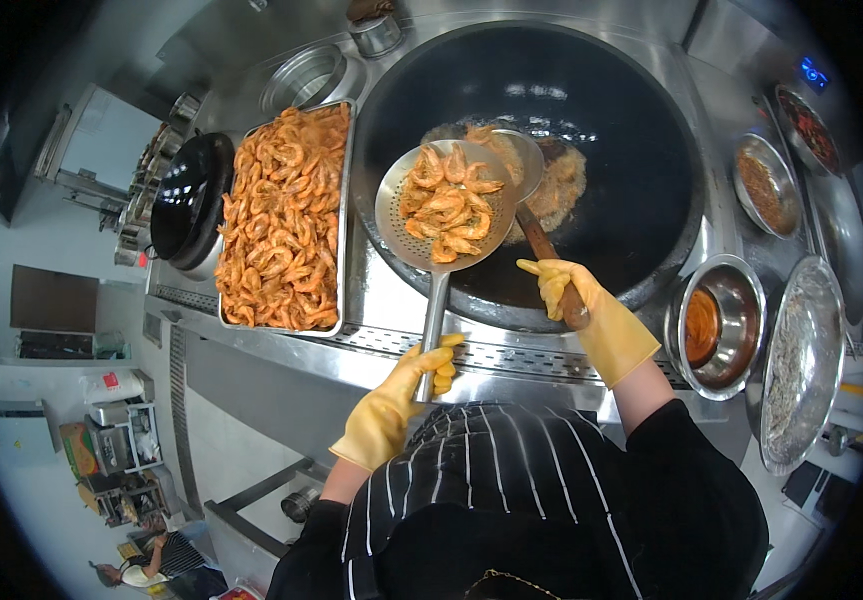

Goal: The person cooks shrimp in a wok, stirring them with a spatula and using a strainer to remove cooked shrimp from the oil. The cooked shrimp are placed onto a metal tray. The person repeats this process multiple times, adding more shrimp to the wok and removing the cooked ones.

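My left hand (409,390), in a yellow rubber glove, grips the metal handle of a perforated skimmer (390,214). Several orange cooked shrimp (446,206) lie in the skimmer, which is over the near left part of a big black wok (626,150). In my right hand (570,292), gloved too, is the wooden handle of a metal ladle (525,161). The ladle's bowl is just behind the skimmer, over bubbling oil (563,187) in the wok. More shrimp show in the oil, partly hidden by the tools.
Left of the wok stands a metal tray (343,247) heaped with shrimp, beside a smaller black wok (184,199). Metal bowls with red sauce (701,326), brown seasoning (761,187) and dried chillies (806,131) are on the right, near a floury basin (799,367). Another person (169,559) is far off, lower left.
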`<state>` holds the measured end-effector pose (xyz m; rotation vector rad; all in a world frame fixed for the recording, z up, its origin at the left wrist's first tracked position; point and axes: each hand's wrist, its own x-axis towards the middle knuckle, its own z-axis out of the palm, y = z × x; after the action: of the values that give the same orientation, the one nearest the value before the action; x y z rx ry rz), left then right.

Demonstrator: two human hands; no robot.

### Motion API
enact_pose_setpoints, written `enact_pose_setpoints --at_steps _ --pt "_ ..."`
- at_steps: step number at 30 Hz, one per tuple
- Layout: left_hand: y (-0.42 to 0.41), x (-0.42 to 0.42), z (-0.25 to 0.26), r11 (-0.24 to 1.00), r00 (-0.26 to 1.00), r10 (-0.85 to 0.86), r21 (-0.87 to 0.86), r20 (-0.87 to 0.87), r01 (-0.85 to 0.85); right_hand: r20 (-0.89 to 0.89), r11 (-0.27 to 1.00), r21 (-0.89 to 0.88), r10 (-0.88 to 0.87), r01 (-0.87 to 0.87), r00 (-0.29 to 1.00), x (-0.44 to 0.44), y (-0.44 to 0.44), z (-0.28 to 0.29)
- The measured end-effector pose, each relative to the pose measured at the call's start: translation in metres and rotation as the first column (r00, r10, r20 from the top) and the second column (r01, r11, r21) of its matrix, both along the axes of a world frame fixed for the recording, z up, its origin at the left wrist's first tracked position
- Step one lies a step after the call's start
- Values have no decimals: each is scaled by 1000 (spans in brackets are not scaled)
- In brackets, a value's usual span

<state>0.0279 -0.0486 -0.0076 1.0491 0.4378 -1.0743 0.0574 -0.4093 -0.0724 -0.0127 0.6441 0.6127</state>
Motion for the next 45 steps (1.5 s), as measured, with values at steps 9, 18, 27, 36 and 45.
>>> enact_pose_setpoints --at_steps 9,18,27,36,45 --pt "5 8 -11 997 998 -60 56 15 59 4 784 -613 -117 95 993 -82 -14 127" --pt "-3 28 -14 992 996 -85 93 12 84 50 509 -861 110 -13 993 -156 50 218" --pt "-9 21 -2 983 991 -102 161 81 88 -115 -31 -993 176 -111 978 -166 70 191" --pt "15 14 5 988 991 -114 113 69 106 -192 -58 -979 -70 -196 979 -70 -65 98" --pt "-7 0 40 966 997 -65 255 45 51 -239 721 -687 -104 -92 965 13 -17 -33"
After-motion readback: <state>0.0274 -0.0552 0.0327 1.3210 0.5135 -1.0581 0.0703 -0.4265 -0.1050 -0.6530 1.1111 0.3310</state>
